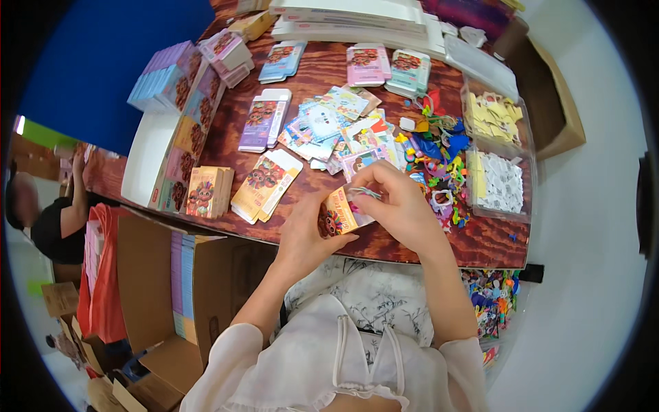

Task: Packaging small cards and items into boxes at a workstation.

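Near the table's front edge, my left hand (pixel 302 230) is closed around a small orange carton (pixel 338 211) printed with a brown furry figure. Over the carton's right end, my right hand (pixel 399 206) pinches a small, thin, pale green and white item (pixel 367 192) whose kind I cannot make out. Just beyond the hands lies a loose pile of picture cards (pixel 324 122). Left of them is a stack of flat orange cartons (pixel 264 189), beside a row of filled-out orange cartons (pixel 208 192). Small colourful plastic toys (pixel 439 147) are heaped right of the cards.
Purple (pixel 263 120), blue (pixel 281 60), pink (pixel 368 65) and green carton stacks (pixel 409 72) stand farther back. A clear tub (pixel 500 211) holds white and yellow paper pieces. At left is a white tray (pixel 147 154) edged with cartons; below it, an open cardboard box (pixel 143 275). Another person (pixel 58 220) sits far left.
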`<state>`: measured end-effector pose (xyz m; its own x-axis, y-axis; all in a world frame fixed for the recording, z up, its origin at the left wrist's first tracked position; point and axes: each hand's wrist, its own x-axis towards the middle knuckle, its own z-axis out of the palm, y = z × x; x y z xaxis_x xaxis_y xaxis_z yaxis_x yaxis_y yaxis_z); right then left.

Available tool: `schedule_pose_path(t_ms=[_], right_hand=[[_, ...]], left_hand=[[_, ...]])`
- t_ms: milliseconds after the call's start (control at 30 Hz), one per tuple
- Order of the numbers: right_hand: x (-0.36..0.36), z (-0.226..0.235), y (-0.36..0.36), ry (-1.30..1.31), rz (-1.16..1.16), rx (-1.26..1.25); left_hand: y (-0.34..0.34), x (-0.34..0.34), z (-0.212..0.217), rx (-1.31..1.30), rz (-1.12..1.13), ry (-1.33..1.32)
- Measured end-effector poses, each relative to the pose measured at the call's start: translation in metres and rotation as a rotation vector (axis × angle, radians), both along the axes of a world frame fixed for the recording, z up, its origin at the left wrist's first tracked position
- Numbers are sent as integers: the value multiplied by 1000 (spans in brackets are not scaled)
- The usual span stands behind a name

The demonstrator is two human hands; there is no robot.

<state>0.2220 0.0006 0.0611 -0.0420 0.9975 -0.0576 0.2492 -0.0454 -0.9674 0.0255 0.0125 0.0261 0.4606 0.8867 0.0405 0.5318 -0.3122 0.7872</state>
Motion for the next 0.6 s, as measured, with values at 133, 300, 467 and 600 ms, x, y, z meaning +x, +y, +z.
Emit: schedule_pose_path(t_ms=[133, 300, 467, 600], right_hand=[[0, 6, 1, 46, -38, 55], [-14, 17, -2, 220, -148, -88], [-11, 23, -5, -18, -185, 142], [-2, 19, -10, -440, -258, 453]], left_hand=[[1, 3, -4, -83, 38, -163], [1, 6, -2, -35, 47, -147], [4, 12, -10, 23, 67, -170], [5, 21, -6, 42, 59, -188]])
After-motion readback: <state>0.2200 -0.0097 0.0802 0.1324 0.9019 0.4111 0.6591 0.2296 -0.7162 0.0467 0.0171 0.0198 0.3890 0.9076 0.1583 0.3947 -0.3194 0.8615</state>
